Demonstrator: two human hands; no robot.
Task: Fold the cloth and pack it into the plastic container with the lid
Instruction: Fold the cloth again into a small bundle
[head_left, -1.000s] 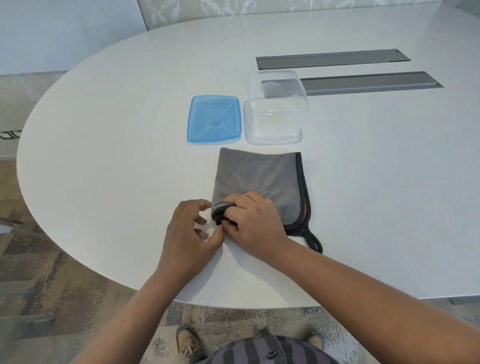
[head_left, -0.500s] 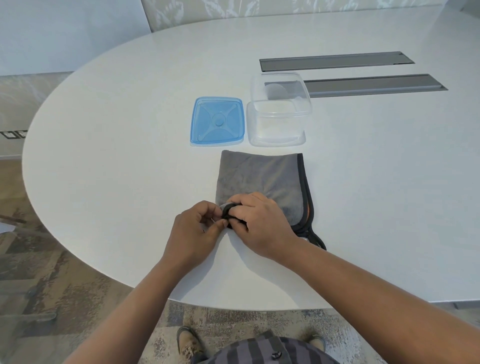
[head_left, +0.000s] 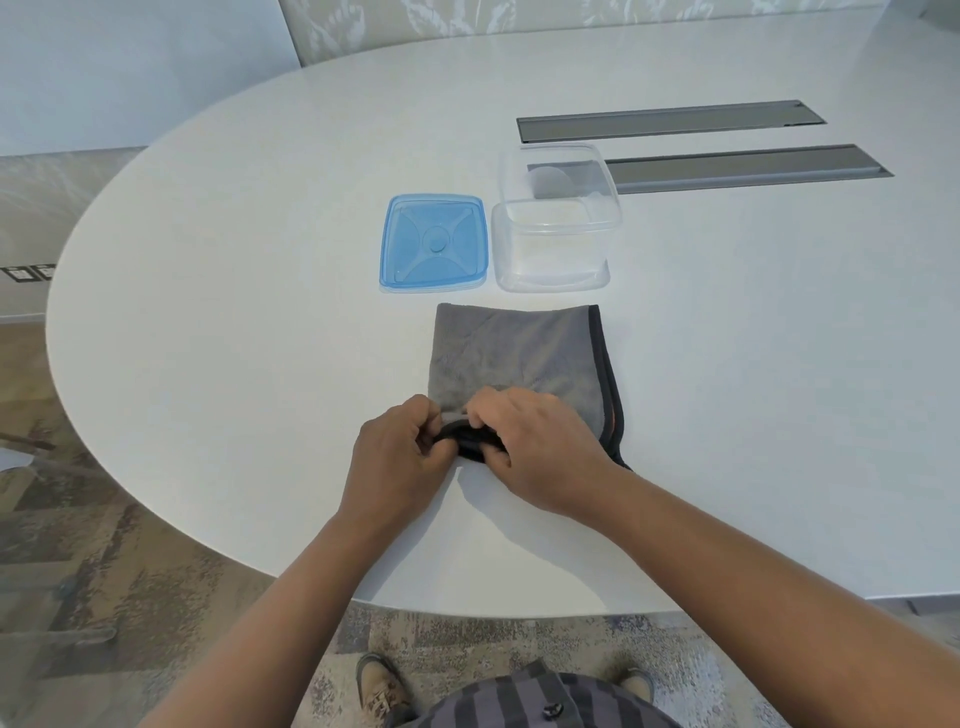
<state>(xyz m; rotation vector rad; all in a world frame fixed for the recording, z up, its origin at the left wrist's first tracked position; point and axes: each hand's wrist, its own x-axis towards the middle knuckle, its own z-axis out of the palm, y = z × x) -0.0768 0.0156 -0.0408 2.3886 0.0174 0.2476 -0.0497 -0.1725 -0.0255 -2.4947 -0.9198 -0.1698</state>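
Note:
A grey cloth (head_left: 514, 353) with a black hem lies folded on the white table (head_left: 234, 312), its near edge rolled up. My left hand (head_left: 397, 460) and my right hand (head_left: 540, 447) both pinch that rolled near-left edge, fingers closed on the black hem. Beyond the cloth stands a clear plastic container (head_left: 556, 228), open and empty. Its blue lid (head_left: 434, 241) lies flat on the table just left of it.
Two long grey cable slots (head_left: 670, 120) are set into the table top behind and to the right of the container. The table's curved front edge runs close to my body, with patterned floor below.
My left hand has moved right from an open pose beside the cloth and closed on its near edge next to my right hand. The rolled edge has crept slightly away from me.

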